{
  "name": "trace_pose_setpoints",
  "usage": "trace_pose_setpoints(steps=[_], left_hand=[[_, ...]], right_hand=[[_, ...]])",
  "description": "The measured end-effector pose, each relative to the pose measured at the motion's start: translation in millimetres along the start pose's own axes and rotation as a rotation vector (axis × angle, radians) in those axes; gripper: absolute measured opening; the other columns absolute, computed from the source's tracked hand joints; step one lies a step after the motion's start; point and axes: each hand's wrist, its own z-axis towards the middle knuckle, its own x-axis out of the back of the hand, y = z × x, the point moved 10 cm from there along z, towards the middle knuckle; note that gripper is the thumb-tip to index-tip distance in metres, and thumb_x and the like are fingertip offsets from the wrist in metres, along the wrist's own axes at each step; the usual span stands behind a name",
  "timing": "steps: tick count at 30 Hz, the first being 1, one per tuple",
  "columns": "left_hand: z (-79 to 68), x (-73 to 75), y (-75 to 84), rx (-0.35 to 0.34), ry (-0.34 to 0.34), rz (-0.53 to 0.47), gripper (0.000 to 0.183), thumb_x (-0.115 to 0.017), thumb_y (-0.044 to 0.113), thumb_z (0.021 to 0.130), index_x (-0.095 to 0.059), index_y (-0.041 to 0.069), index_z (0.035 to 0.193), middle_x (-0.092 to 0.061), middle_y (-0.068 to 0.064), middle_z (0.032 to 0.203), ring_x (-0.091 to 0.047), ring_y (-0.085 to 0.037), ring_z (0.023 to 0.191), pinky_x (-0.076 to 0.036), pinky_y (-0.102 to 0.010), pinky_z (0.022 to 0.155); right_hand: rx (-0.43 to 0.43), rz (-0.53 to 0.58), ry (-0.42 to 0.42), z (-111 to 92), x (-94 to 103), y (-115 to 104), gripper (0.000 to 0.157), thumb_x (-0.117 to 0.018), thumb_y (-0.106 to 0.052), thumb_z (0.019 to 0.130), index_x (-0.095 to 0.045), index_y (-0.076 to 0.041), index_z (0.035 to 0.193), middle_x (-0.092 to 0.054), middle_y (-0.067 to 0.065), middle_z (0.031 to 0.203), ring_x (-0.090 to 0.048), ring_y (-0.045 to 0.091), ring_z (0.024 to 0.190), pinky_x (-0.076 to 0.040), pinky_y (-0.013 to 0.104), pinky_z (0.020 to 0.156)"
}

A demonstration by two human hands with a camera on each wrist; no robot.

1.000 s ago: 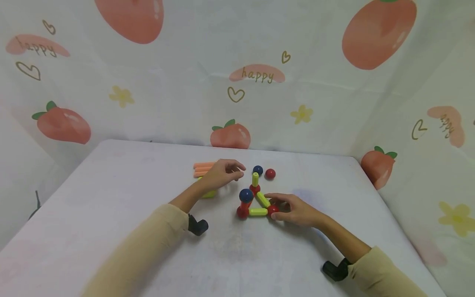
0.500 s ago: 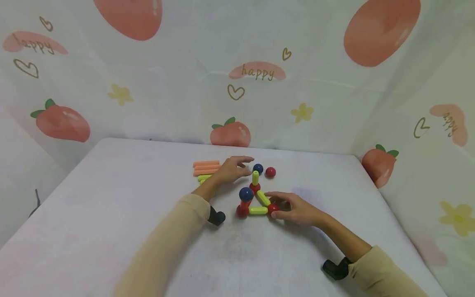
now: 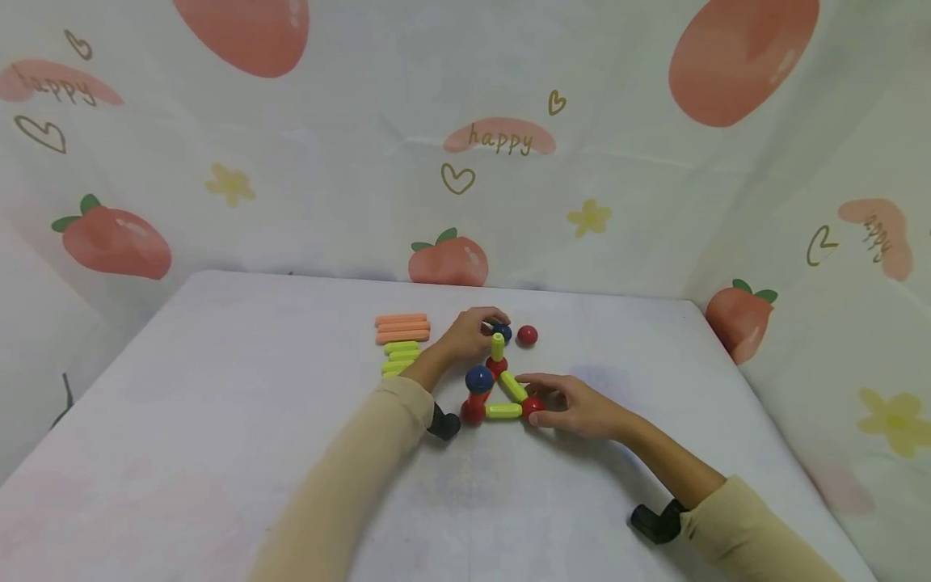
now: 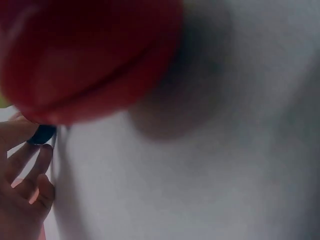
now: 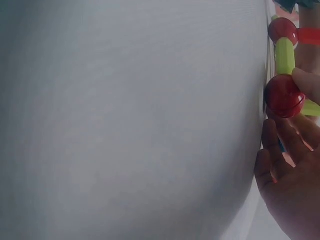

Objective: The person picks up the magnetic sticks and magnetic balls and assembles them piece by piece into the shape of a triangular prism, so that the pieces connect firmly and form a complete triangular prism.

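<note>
My left hand reaches to the far side of the toy frame, thumb and fingers around a loose blue ball. In the left wrist view that blue ball shows between thumb and fingertips, and a red ball fills the upper left up close. With thumb and fingers my right hand pinches the red corner ball of the frame. Yellow-green rods join red balls in a triangle. One short yellow-green rod stands upright at the back corner; a second blue ball tops the left corner.
A loose red ball lies just right of the held blue one. Left of my left hand are several orange rods and several yellow-green rods, partly behind the forearm. A printed cloth hangs behind the white table.
My left hand has moved right from over the rods to the loose blue ball and closed its fingers around it. The right hand stays on the red corner ball.
</note>
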Motion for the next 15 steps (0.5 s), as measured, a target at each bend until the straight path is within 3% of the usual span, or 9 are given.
trace_pose_setpoints(steps=[4,9,15], left_hand=[[-4.0,11.1,0.5,0.001,0.056,-0.037,0.042,-0.067,0.009,0.095,-0.057,0.009,0.135,-0.063,-0.011,0.128,-0.061,-0.026,0.116,-0.051,-0.036,0.098],[-12.2,35.8,10.4,-0.037,0.129,-0.152,0.049,-0.072,0.021,0.093,-0.054,0.012,0.138,-0.065,-0.011,0.126,-0.062,-0.024,0.117,-0.053,-0.039,0.095],[-30.0,56.5,32.5,-0.118,0.113,-0.236,0.049,-0.073,0.026,0.092,-0.056,0.015,0.136,-0.066,-0.007,0.125,-0.062,-0.021,0.118,-0.046,-0.046,0.103]], right_hand=[[-0.002,-0.003,-0.002,1,-0.6,-1,0.059,-0.069,-0.023,0.093,-0.049,-0.006,0.145,-0.064,0.009,0.125,-0.057,0.023,0.109,-0.051,0.041,0.093],[-0.005,-0.013,0.003,0,-0.3,0,0.059,-0.069,-0.024,0.093,-0.049,-0.005,0.145,-0.064,0.011,0.125,-0.058,0.023,0.107,-0.052,0.038,0.093],[-0.018,-0.011,0.002,0,0.1,1,0.059,-0.069,-0.025,0.093,-0.049,-0.005,0.145,-0.064,0.010,0.124,-0.058,0.024,0.108,-0.051,0.043,0.095]])
